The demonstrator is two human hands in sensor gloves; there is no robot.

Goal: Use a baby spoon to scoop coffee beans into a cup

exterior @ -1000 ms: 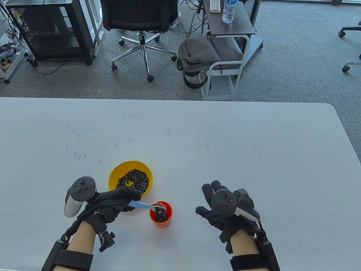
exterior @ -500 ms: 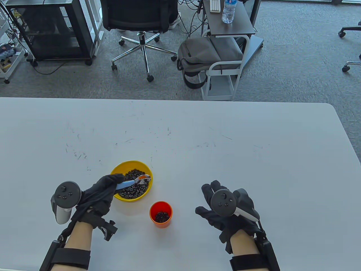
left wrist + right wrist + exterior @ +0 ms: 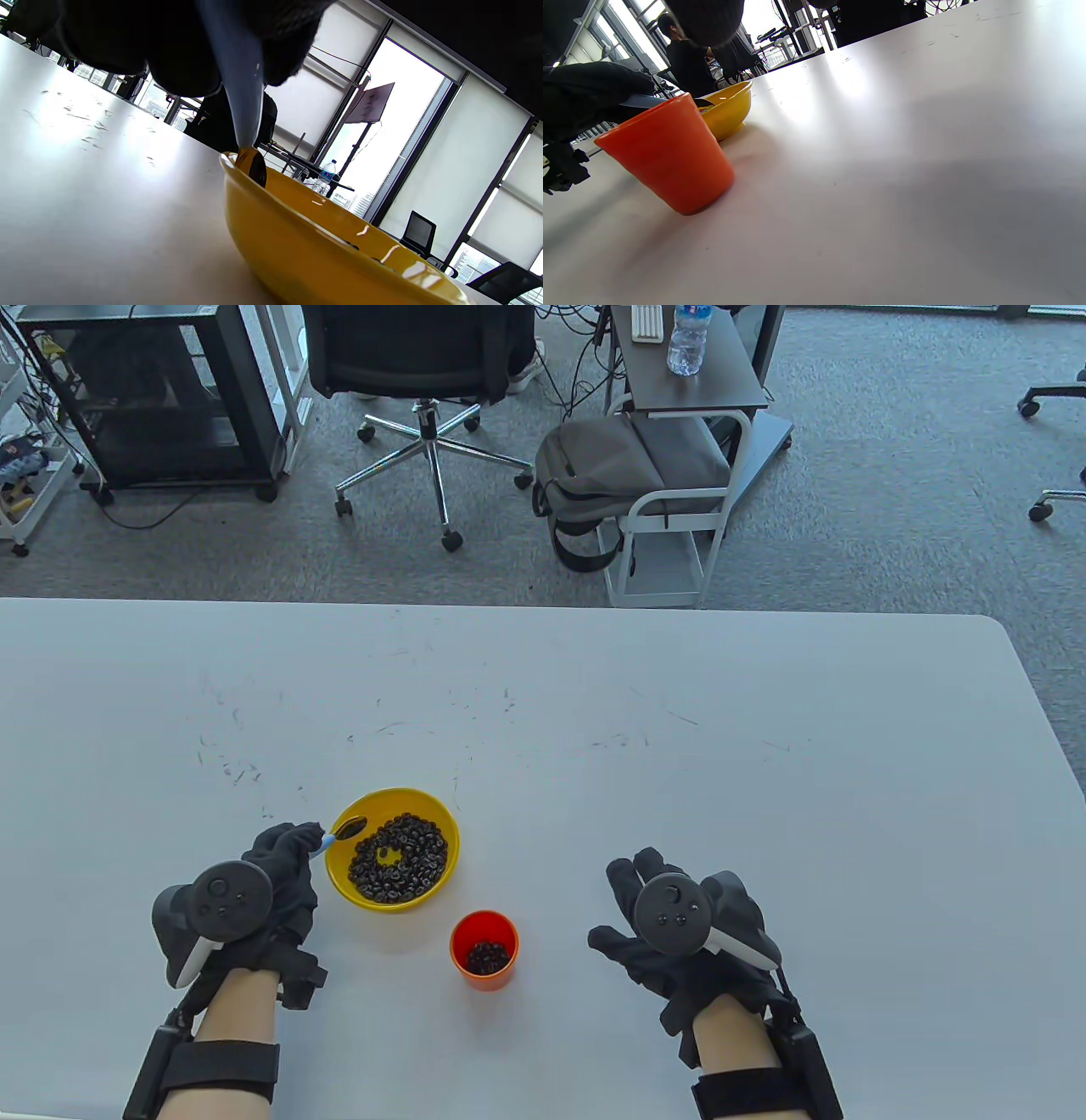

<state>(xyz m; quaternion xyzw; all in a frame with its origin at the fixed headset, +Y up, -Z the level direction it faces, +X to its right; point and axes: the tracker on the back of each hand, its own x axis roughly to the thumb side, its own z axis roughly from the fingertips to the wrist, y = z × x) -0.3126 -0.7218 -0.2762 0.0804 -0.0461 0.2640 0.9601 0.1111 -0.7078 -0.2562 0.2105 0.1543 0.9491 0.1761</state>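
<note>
Table view: left hand (image 3: 276, 869) grips the blue handle of one baby spoon (image 3: 339, 831); fingers closed around it, metal bowl of the spoon at the near-left rim of the yellow bowl (image 3: 441, 874). Left wrist view confirms: spoon (image 3: 244, 106) hangs from the gloved fingers (image 3: 178, 51), tip just over the rim of the yellow bowl (image 3: 297, 245). Whether the spoon carries beans: cannot tell.

Coffee beans (image 3: 399, 857) lie in a ring inside the yellow bowl, just right of the left hand. One orange cup (image 3: 484, 950) stands further right and nearer the person, apart from the bowl, with a small layer of beans (image 3: 488, 957) at its bottom. In the right wrist view the cup (image 3: 666, 156) stands upright in front of the bowl (image 3: 729, 110).

Right hand (image 3: 679, 933) rests flat on the tabletop (image 3: 594, 712), fingers spread, holding nothing, well apart from the cup.

Open room: bare tabletop beyond both hands to the far edge, and to the right of the right hand up to the rounded far-right corner.

Count: one spoon, one bowl, one cup, two hands.

Writing: none legible.
</note>
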